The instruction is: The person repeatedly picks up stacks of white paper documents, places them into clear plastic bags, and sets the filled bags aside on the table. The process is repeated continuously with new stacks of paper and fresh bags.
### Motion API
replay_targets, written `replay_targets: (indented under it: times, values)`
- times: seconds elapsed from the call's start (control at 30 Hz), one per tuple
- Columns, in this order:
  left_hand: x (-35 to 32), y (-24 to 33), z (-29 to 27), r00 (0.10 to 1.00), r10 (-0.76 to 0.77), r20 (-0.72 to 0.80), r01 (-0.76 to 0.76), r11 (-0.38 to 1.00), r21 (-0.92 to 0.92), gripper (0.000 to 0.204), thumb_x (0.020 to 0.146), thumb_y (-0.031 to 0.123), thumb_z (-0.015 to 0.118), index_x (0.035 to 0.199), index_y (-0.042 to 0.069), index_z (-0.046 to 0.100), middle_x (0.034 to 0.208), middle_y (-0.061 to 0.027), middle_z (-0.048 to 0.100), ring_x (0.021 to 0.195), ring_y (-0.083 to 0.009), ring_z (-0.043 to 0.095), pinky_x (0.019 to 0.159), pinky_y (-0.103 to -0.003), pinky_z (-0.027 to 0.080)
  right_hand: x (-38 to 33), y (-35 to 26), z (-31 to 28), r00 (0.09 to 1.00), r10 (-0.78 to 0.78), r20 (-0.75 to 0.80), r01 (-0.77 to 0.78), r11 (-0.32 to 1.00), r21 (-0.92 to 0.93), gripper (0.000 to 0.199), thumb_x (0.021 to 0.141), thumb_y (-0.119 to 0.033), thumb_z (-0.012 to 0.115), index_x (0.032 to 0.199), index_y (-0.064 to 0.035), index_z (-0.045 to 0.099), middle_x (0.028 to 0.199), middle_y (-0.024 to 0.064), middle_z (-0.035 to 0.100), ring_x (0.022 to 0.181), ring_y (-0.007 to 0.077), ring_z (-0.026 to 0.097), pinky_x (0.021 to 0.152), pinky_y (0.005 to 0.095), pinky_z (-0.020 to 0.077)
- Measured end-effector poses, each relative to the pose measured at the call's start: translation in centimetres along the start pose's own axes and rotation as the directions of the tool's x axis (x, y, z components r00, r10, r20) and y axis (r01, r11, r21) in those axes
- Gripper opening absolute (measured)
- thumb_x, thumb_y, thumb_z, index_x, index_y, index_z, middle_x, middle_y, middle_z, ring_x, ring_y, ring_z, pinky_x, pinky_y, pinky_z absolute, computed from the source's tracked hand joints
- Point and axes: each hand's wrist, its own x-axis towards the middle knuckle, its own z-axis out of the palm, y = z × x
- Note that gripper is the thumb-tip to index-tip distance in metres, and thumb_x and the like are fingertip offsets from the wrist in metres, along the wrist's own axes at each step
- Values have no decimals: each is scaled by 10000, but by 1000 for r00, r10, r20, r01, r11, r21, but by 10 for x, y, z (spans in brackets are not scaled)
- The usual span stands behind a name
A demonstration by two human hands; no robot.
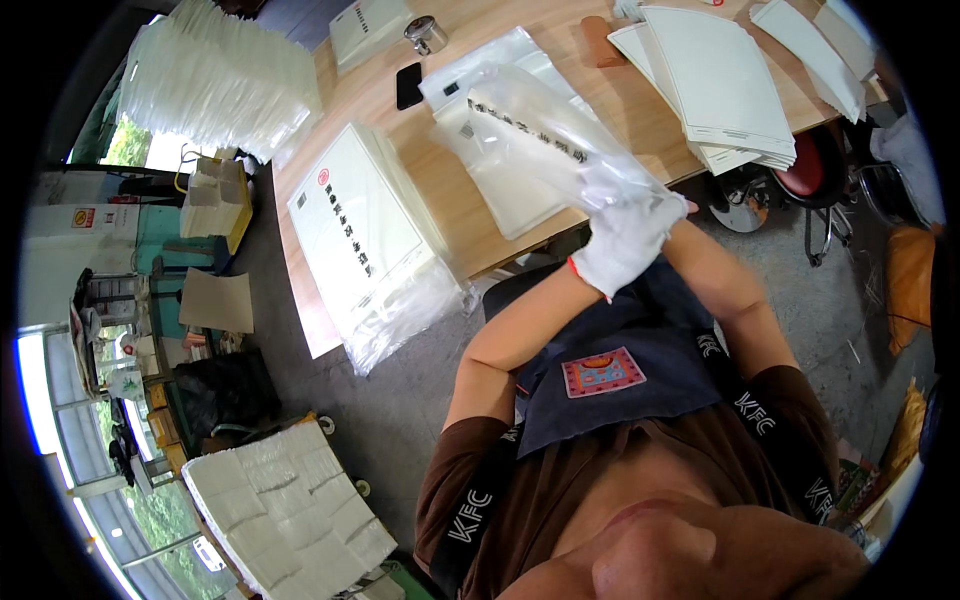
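Note:
My left hand [622, 245], in a white glove with a red cuff edge, is closed on the near end of a clear plastic bag [535, 125]. A white sheet or booklet with a row of black characters shows through the bag, which is tilted above the table and slightly blurred. My right hand [682, 212] meets the left at the bag's end. It is mostly hidden, so its grip does not show. Beneath the held bag lies a pile of clear bags [515, 205]. To the left is a stack of bagged white printed booklets [350, 220].
On the wooden table [400, 135] are a black phone [409, 86], a metal cup [426, 36], a brown block [602, 43] and fanned white card sheets [715, 80]. A tall stack of bagged items [220, 80] stands at far left. A wrapped pallet load [290, 510] and red stool [808, 165] flank me.

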Motion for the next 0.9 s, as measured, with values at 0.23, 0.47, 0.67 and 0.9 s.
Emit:
replay_targets:
  times: [0.23,0.47,0.67,0.9]
  values:
    - [-50,-65,13,899,-427,-100,397,889,-226,168,789,37,568,943,99,594,891,-116,653,784,-310,645,664,-390,510,-73,-78,-15,984,-34,175,89,944,-316,426,781,-271,637,1153,-75,574,1232,139,536,1207,339,483,1019,447,386]
    - [-110,-43,45,997,70,-44,-66,995,77,157,765,21,590,916,65,594,754,-81,587,674,-253,590,626,-340,484,-88,-17,-17,917,349,-194,-398,835,-380,658,747,-281,680,1313,-49,439,958,165,641,925,331,621,853,456,483]
    - [-157,-107,1,811,-440,-385,544,809,222,177,644,-13,585,779,90,536,776,-97,534,688,-297,548,589,-405,444,-81,-32,-24,842,530,100,-373,706,-602,296,871,-314,499,1027,-78,586,670,136,644,567,328,636,504,472,492]
    - [-244,-6,0,856,-426,-293,485,858,169,125,737,95,654,781,142,547,799,-51,596,591,-242,589,483,-358,454,-179,-99,-52,652,592,473,-393,798,-457,248,782,-267,503,695,-66,619,635,165,643,551,347,642,503,463,504]
